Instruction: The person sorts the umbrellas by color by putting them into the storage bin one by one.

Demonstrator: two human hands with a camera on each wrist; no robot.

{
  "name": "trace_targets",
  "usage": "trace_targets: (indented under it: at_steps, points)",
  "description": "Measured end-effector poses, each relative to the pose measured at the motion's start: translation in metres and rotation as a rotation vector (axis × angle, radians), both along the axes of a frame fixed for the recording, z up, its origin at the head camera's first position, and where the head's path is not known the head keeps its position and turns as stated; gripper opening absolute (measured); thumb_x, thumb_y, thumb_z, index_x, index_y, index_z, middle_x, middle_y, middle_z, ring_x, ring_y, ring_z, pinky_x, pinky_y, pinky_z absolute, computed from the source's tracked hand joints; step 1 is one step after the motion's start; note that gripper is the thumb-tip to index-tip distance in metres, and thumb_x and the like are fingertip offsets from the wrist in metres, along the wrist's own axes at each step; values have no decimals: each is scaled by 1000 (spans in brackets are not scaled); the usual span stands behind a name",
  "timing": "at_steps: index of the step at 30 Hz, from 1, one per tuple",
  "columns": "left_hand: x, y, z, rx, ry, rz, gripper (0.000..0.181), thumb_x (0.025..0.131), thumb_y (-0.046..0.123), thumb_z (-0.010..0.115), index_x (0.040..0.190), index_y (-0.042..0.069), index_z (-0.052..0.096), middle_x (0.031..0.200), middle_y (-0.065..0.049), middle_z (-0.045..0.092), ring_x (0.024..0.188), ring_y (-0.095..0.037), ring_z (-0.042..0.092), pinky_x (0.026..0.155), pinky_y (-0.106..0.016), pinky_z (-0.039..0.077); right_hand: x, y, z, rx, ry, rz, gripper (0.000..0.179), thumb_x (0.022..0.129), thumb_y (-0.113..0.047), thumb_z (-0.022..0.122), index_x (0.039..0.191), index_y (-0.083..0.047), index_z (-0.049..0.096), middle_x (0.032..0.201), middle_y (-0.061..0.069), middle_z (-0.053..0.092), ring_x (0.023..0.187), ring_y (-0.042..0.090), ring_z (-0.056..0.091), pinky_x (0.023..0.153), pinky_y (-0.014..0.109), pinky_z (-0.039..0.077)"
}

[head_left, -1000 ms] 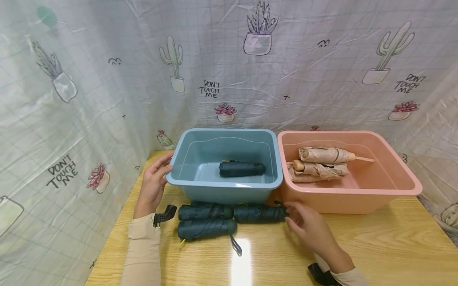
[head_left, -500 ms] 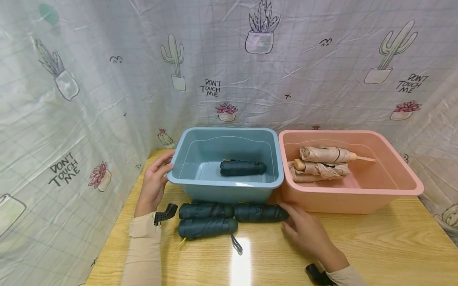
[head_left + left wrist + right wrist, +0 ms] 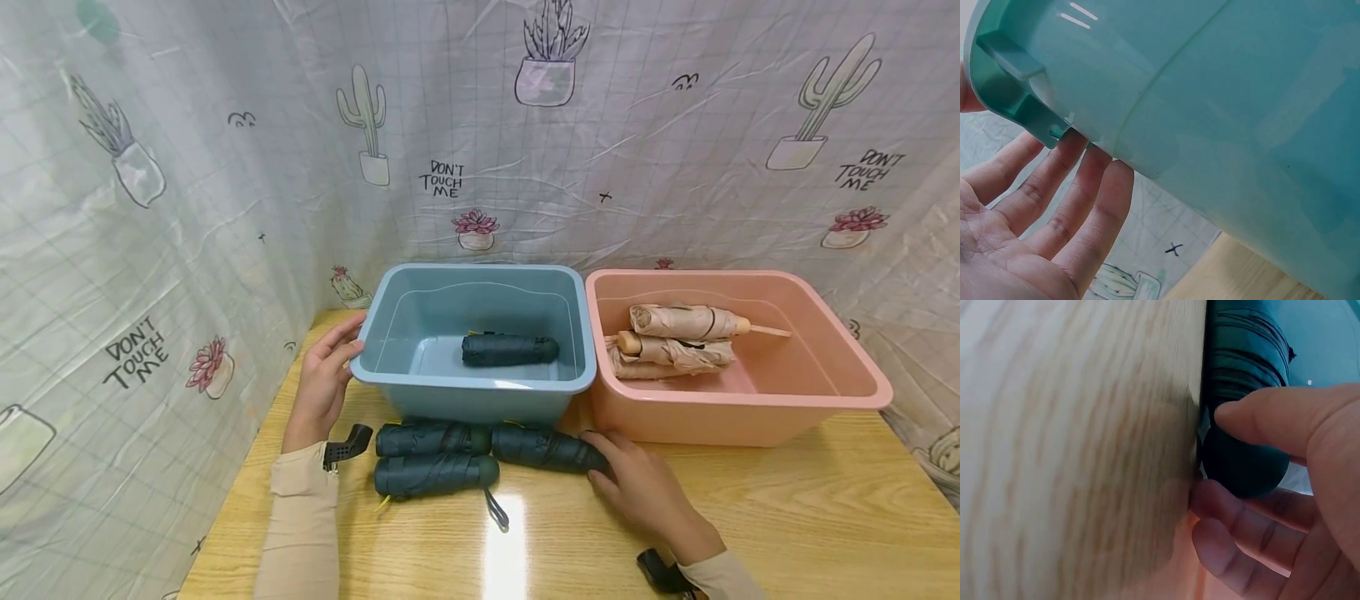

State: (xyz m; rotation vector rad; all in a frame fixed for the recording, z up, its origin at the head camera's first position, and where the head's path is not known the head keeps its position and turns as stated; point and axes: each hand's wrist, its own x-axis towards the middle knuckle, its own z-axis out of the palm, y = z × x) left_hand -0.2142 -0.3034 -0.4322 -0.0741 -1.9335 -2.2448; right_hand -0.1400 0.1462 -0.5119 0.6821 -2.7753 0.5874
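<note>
My right hand (image 3: 637, 487) grips the rounded handle end of a folded dark teal umbrella (image 3: 543, 447) in front of the blue bin (image 3: 480, 400). In the right wrist view the thumb (image 3: 1266, 415) lies along one side of the handle and the fingers (image 3: 1235, 522) come round the other. Nearly straight fingers (image 3: 1100, 212) of my left hand (image 3: 322, 379) touch the bin's left end, just under its rim. Two more dark umbrellas, a nearer one (image 3: 435, 477) and one behind it (image 3: 431, 439), lie side by side to the left.
One dark umbrella (image 3: 510, 350) lies inside the blue bin. Against that bin's right side stands a pink bin (image 3: 720, 421) holding several beige folded umbrellas (image 3: 682, 321). A printed curtain (image 3: 480, 125) hangs behind the wooden table (image 3: 750, 500).
My right hand has closed round the umbrella's handle end, and that end has swung slightly nearer to me and away from the bin. The left hand has stayed at the blue bin.
</note>
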Motion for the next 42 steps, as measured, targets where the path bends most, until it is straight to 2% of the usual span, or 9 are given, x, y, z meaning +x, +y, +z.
trace_targets:
  at_steps: [5,9,12,17,22,27,30,37,42]
  points:
    - [0,0,0,1,-2,2,53,103,14,61,150,-4,45,124,1,61,110,-9,62,84,-20,58,-1,3,-2,-67,-36,15,50,76,-20,88,123,-22,70,109,-5,69,91,13,66,77,38,54]
    - [0,0,0,7,-2,3,52,103,13,61,150,-3,46,123,1,61,110,-9,62,83,-20,58,-1,6,-2,-209,-110,43,49,75,-15,89,119,-21,70,105,-6,68,83,6,59,72,28,51]
    - [-1,0,0,10,2,1,52,103,13,61,150,-3,46,123,1,62,109,-9,62,83,-20,58,-2,9,-1,-331,-204,63,48,77,-10,88,120,-18,69,103,-2,68,76,3,57,66,22,50]
    - [-2,0,-1,18,6,-1,52,103,12,62,150,-4,46,123,0,62,109,-10,62,82,-20,58,-1,10,5,-460,-363,69,44,81,-11,86,120,-15,67,95,4,69,71,3,61,64,23,54]
    - [-2,-1,0,25,1,1,50,103,12,62,149,-2,48,122,-1,62,107,-9,63,81,-20,58,0,11,11,-602,-516,117,44,86,-13,83,125,-7,64,102,17,69,74,10,68,62,29,58]
    - [-2,0,2,31,2,-7,51,103,12,62,150,-3,47,123,-1,62,107,-10,63,81,-20,58,-1,13,11,-770,-662,191,45,90,-6,77,129,5,57,113,32,62,79,25,76,63,41,62]
    - [-3,0,2,26,9,-11,53,103,12,62,150,-4,45,122,-1,62,107,-10,63,81,-20,58,-2,12,11,-821,-699,202,45,90,-3,77,128,8,55,115,32,61,82,24,76,65,41,62]
    - [-4,0,2,27,13,-8,52,102,13,63,149,-4,47,120,-1,62,106,-10,62,81,-20,57,-3,10,12,-872,-700,188,42,88,2,76,125,9,57,119,31,58,91,13,74,71,32,62]
    - [-4,0,2,25,15,-6,51,103,12,62,149,-4,47,120,-1,62,106,-10,62,81,-20,57,-3,9,12,-914,-705,174,41,88,2,75,124,10,57,119,21,61,93,13,73,72,31,61]
